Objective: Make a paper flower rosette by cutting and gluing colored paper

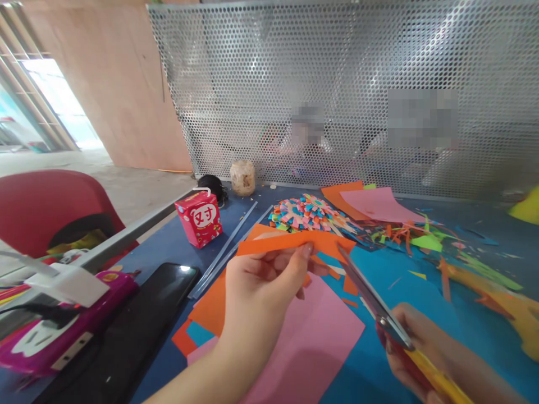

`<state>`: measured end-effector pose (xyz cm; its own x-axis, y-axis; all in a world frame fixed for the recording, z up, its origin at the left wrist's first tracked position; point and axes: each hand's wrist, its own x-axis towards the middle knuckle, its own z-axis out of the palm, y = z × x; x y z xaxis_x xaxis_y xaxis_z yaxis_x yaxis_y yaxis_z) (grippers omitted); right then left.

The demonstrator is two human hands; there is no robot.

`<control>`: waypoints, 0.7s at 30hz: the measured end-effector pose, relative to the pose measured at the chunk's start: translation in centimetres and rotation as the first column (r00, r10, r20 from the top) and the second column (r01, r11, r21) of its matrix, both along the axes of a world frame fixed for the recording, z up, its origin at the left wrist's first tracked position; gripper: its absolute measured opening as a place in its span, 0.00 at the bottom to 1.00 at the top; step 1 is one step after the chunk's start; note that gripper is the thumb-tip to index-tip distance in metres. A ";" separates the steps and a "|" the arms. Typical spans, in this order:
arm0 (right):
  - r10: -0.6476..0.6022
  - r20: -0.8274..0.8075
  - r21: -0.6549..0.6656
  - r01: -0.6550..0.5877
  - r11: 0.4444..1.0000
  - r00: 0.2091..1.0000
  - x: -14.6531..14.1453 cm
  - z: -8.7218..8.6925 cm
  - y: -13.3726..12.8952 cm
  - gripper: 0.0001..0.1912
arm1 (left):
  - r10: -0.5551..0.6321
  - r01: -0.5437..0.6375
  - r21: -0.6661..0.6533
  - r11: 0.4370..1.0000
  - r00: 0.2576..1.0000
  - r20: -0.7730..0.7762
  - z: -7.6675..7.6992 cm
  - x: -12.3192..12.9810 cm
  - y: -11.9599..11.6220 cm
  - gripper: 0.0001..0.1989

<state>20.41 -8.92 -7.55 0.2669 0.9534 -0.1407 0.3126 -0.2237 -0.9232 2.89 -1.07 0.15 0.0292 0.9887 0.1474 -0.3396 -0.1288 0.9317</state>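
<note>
Left hand (263,286) raised above the blue desk (421,292), thumb and fingers pinching a narrow orange paper strip (290,242) along its lower edge; strip held nearly level, just over the sheets below. Right hand (421,348) closed around the yellow handles of metal-bladed scissors (374,303); blade tips at the strip's right end, touching or just beside it, cannot tell whether the blades are parted. Beneath the left hand: flat pink paper sheet (311,336) overlapping orange paper sheets (210,306). Farther back, heap of small multicoloured paper pieces (309,214), with loose orange and green paper scraps (421,238) to its right. Red printed carton (199,217) near the desk's left edge; black phone (166,286) lying flat at lower left. Perforated metal screen (337,84) standing along the desk's far side.
</note>
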 end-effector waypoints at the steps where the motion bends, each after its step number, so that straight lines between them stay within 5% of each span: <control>1: -0.031 -0.056 -0.032 0.029 0.999 0.998 0.1 -0.1 0.0 0.11 | 0.002 -0.002 0.001 1.000 1.000 0.001 0.0 -0.1 0.1 0.03; 6: -0.232 -0.329 -0.196 0.175 0.965 0.915 0.3 -0.2 -0.1 0.07 | -0.009 0.008 0.018 1.000 0.999 0.051 -0.2 -0.4 0.8 0.02; 15: -0.263 -0.331 -0.297 0.164 0.941 0.906 -0.3 0.2 0.5 0.11 | 0.008 -0.008 0.108 0.994 1.000 -0.002 -1.1 -1.0 1.5 0.01; 21: -0.277 -0.374 -0.280 0.177 0.944 0.885 0.0 0.2 0.1 0.10 | 0.019 -0.020 0.055 0.998 0.999 0.027 -0.8 -0.7 1.3 0.03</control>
